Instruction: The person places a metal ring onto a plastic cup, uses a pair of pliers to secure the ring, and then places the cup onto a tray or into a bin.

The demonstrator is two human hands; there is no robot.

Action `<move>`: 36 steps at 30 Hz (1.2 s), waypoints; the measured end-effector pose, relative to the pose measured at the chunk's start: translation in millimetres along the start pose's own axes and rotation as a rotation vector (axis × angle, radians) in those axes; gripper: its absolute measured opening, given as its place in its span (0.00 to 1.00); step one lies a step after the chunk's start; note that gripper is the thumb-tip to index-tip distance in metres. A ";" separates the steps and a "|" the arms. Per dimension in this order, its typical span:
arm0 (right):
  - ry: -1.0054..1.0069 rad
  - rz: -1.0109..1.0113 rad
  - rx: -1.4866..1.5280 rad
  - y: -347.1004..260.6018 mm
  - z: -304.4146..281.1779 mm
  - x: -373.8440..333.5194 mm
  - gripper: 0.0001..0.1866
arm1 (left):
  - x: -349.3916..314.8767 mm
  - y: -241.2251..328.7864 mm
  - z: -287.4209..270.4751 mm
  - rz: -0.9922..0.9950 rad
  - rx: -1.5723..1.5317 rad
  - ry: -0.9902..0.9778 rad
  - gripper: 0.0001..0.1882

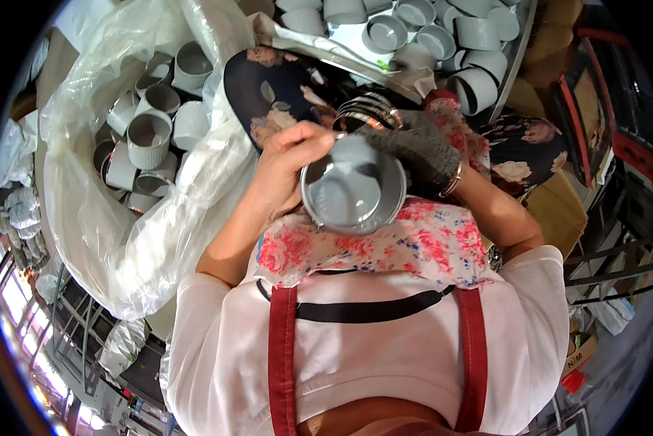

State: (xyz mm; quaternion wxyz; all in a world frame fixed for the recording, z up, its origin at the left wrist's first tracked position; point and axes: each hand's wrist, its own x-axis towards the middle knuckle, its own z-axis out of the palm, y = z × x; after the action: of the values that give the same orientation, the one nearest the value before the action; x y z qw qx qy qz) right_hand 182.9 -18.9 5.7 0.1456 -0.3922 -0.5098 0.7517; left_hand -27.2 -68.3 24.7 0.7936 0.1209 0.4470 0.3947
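A grey ceramic cup (344, 192) is held in front of my chest, its open mouth turned up toward me so that the glossy inside shows. My left hand (290, 160), bare, grips it at the left side with the thumb near the far rim; the other fingers are mostly hidden behind it. Over the far right side of the cup lies my right hand (424, 149), in a dark grey glove, its fingers curled against the cup and partly hidden. Just beyond the cup, several shiny curved metal bands (366, 109) show beside the glove.
To the left, a large clear plastic bag (75, 182) stands open with several grey ribbed cups (149, 134) inside. A tray (512, 83) of similar cups (479, 87) lies at the far side. Cardboard (555, 211) and a red-edged frame (577, 123) are on the right.
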 end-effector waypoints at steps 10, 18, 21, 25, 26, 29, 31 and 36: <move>-0.010 0.061 0.151 -10.5 -44.3 49.4 0.13 | -15.9 22.9 -12.7 0.496 0.193 0.207 0.06; 0.514 0.065 -1.479 115.2 -165.9 222.0 0.16 | -89.2 82.6 -52.8 1.185 0.468 1.352 0.18; 0.400 0.297 -1.366 137.5 -173.3 244.7 0.21 | -61.9 65.3 -53.0 1.086 0.562 1.056 0.15; 0.293 0.317 -1.319 121.2 -179.4 225.8 0.19 | -17.8 50.0 -41.4 0.862 0.636 0.697 0.14; 0.318 0.321 -1.375 118.6 -178.8 220.2 0.18 | -7.9 49.1 -35.2 0.797 0.584 0.635 0.14; 0.321 0.305 -1.335 128.5 -168.7 218.1 0.16 | 11.7 43.8 -9.2 0.753 0.574 0.423 0.13; 0.345 0.255 -1.334 145.6 -155.5 228.1 0.15 | 16.0 37.5 3.7 0.710 0.653 0.340 0.13; 0.352 0.150 -1.112 133.7 -143.0 229.1 0.15 | 3.0 24.3 0.8 0.720 0.849 0.318 0.12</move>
State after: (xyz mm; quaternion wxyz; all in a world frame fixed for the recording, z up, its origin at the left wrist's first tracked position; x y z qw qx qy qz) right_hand 163.8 157.7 -237.8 -0.0532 -0.5635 -0.7666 0.3033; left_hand -38.3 -49.9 36.5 0.4145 0.5123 0.6106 0.4392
